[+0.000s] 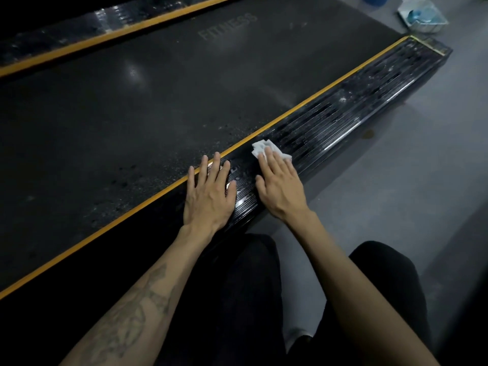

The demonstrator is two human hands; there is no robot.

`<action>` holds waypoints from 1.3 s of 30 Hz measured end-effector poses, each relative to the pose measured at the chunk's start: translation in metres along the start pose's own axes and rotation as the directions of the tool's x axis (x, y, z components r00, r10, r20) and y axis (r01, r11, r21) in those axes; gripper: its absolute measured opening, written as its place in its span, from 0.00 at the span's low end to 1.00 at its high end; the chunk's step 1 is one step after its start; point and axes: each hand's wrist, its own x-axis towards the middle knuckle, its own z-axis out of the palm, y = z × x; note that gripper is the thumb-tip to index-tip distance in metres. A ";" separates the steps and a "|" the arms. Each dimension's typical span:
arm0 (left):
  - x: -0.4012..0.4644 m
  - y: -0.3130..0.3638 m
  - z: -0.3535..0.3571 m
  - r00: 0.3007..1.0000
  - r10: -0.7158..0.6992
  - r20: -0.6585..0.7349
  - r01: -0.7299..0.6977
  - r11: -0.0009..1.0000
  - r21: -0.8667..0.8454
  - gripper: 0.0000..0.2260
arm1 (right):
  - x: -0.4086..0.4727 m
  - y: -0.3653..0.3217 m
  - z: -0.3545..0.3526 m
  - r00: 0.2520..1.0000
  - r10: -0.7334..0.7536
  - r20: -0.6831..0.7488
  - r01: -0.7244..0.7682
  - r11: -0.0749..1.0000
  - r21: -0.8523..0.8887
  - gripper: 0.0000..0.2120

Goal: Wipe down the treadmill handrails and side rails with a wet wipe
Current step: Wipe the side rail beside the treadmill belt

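A crumpled wet wipe (pixel 266 149) is pressed flat onto the near side rail (pixel 343 112) of the treadmill by the right hand (pixel 281 187). The fingers of that hand are extended and lie over the wipe, which is held down by pressure rather than pinched; only its far edge shows beyond the fingertips. The left hand (pixel 210 192) is laid open and empty on the same rail, just beside the right hand, with its fingers spread and reaching over the orange strip (pixel 303 104) toward the running belt (pixel 158 88); it appears to be used as a brace.

The long axis of the rail is seen running away from the person, up and to the right, toward the end cap (pixel 433 47). Most of the ribbed surface ahead of the wipe is still speckled with pale residue, so the stroke is judged to be best carried forward along that axis, away from the body, by the right hand, which is the nearer one to the unwiped stretch. The far side rail (pixel 79 35) lies beyond the belt, well apart from both hands. A pack of wipes (pixel 422 15) rests on the floor (pixel 396 180) past the rail's end.
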 end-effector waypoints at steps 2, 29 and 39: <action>0.001 -0.001 0.002 1.000 -0.004 -0.004 0.004 1.000 0.002 0.30 | -0.014 -0.010 0.005 1.000 0.017 -0.011 -0.017 0.999 0.034 0.36; 0.001 0.002 0.000 1.000 0.009 0.001 -0.009 1.000 0.024 0.29 | -0.036 -0.013 0.016 0.999 -0.034 -0.026 0.035 0.998 0.060 0.33; 0.002 0.001 0.002 0.993 0.118 -0.016 -0.118 0.993 -0.028 0.28 | -0.045 -0.012 0.017 0.997 0.015 -0.071 -0.009 0.997 0.071 0.32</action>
